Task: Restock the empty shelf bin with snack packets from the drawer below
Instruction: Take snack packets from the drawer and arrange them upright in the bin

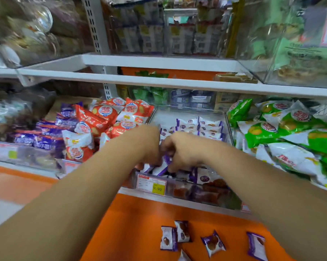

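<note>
A clear plastic shelf bin (227,127) stands in the middle of the lower shelf and holds white-and-purple snack packets (202,127), stacked at its back and lying loose at its front. Both hands are inside the bin's front half, knuckles close together. My left hand (145,146) has its fingers curled down into the packets. My right hand (181,149) grips purple-edged packets beneath it. Several more of the same packets (213,242) lie on the orange surface (140,223) below the shelf.
Red packets (110,117) fill the bin to the left, with purple ones (46,132) beyond. Green packets (283,132) pile up on the right. A price tag (152,185) reading 9.90 sits on the bin's front. A white shelf board (158,81) hangs close above.
</note>
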Tool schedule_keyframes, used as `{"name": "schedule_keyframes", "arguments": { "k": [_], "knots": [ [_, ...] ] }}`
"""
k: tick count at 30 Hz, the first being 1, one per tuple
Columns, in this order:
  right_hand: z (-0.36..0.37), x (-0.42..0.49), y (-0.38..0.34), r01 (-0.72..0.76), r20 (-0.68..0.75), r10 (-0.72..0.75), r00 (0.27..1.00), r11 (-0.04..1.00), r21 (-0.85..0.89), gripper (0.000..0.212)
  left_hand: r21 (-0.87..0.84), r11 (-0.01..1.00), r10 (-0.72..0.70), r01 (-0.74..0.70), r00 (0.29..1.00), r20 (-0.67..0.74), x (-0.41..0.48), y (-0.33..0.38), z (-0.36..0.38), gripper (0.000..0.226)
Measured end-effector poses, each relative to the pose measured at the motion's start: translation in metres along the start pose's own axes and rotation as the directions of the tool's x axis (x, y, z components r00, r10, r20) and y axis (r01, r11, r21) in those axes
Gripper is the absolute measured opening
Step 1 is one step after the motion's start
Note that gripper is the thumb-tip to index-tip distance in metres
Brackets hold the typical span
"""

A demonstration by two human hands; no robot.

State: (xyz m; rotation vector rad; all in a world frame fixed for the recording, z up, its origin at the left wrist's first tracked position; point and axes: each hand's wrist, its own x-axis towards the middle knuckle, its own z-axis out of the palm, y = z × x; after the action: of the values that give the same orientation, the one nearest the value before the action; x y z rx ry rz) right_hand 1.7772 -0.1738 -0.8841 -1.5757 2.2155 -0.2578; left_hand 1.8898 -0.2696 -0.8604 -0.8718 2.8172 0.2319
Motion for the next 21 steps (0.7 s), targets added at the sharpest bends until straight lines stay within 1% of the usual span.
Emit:
{"name": "schedule_keyframes", "arguments": {
  "k": [1,3,5,7,9,10,11,12,14,15,17,18,21],
  "knots": [
    [0.007,0.002,0.001,-0.015,-0.016,0.014,1.000,1.000,-0.021,0.039,-0.015,1.000,0.007,-0.008,1.000,-0.025,-0.003,0.000,0.007,0.016],
    [0.012,0.004,0.007,-0.075,-0.080,0.070,0.994,0.996,-0.056,0.045,0.013,0.999,0.034,-0.032,0.992,-0.125,-0.004,0.000,0.018,0.019],
    [0.008,0.005,0.014,-0.120,-0.044,0.118,0.992,0.992,-0.028,0.052,0.016,0.999,0.047,-0.045,0.981,-0.187,-0.003,-0.001,0.026,0.023],
    [-0.003,0.007,0.022,-0.114,-0.011,0.114,0.993,0.993,-0.015,0.056,-0.019,0.998,0.050,-0.054,0.979,-0.197,-0.001,-0.001,0.028,0.023],
    [-0.015,0.009,0.027,-0.121,-0.063,0.116,0.991,0.989,-0.086,0.047,-0.051,0.990,0.116,-0.131,0.966,-0.230,0.003,0.000,0.027,0.028],
    [-0.019,0.012,0.031,-0.134,-0.103,0.119,0.987,0.979,-0.155,0.036,-0.056,0.981,0.168,-0.187,0.955,-0.243,0.005,0.003,0.027,0.032],
    [-0.021,0.014,0.034,-0.152,-0.109,0.131,0.985,0.962,-0.226,0.026,-0.051,0.971,0.217,-0.235,0.948,-0.232,0.006,0.008,0.027,0.034],
    [-0.021,0.016,0.035,-0.169,-0.072,0.155,0.985,0.946,-0.276,0.025,-0.042,0.962,0.257,-0.271,0.945,-0.202,0.007,0.012,0.027,0.036],
    [-0.016,0.022,0.038,-0.182,0.033,0.202,0.979,0.933,-0.311,0.043,-0.021,0.956,0.288,-0.293,0.948,-0.139,0.010,0.018,0.032,0.044],
    [-0.013,0.023,0.041,-0.183,0.051,0.209,0.977,0.930,-0.320,0.050,-0.010,0.958,0.282,-0.285,0.952,-0.118,0.012,0.020,0.035,0.049],
    [-0.009,0.023,0.042,-0.159,0.045,0.181,0.982,0.938,-0.308,0.056,-0.005,0.967,0.255,-0.257,0.961,-0.105,0.016,0.019,0.040,0.053],
    [-0.007,0.023,0.044,-0.147,0.024,0.159,0.987,0.952,-0.268,0.057,-0.019,0.970,0.238,-0.241,0.965,-0.109,0.016,0.018,0.041,0.052],
    [-0.009,0.017,0.045,-0.191,-0.039,0.188,0.981,0.979,-0.068,0.056,-0.043,0.979,0.193,-0.201,0.972,-0.136,0.019,0.014,0.046,0.057]
  ]
}}
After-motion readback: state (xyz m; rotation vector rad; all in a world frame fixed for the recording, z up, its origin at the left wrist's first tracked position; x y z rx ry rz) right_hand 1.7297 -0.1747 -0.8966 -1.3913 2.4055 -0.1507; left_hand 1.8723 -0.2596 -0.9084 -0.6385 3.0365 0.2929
